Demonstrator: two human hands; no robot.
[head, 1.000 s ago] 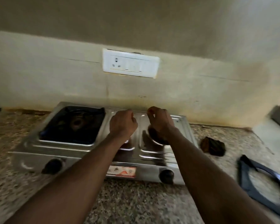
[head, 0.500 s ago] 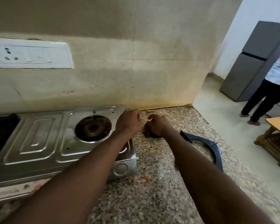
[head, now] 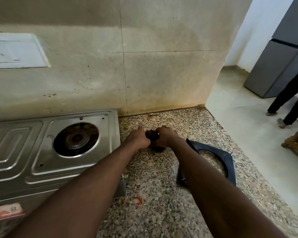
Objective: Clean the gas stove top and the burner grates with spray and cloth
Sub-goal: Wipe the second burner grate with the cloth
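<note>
Gas stove (head: 15, 143) lies beside left hand (head: 139, 140) and right hand (head: 165, 138), both grips holding a dark lump (head: 152, 135).

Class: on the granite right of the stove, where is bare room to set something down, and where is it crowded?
Free: the speckled granite counter strip between stained wall and hands; also near granite between the forearms. Crowded: left hand and right hand grip a small dark object between steel gas stove and black square burner grate.
</note>
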